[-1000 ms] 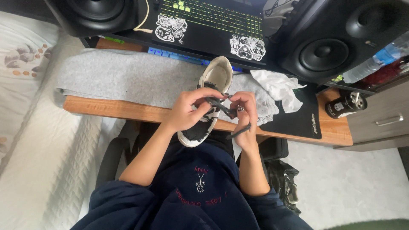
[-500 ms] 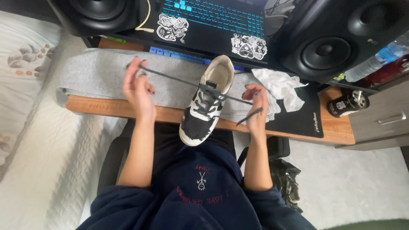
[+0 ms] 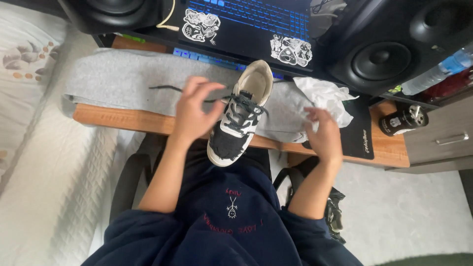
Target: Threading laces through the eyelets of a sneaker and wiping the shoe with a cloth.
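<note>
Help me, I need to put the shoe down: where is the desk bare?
Free: grey cloth left of the left hand. Crowded: the shoe, white paper, right hand and can fill the right.

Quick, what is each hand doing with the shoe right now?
Left hand: open, fingers spread beside the shoe, by the dark lace; a grip cannot be told.
Right hand: open, blurred, holding nothing visible, near the crumpled white paper.

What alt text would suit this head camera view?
A person's left hand pulls a dark lace from a black-and-white sneaker on a grey cloth over a wooden desk; the right hand hovers beside it.
</note>
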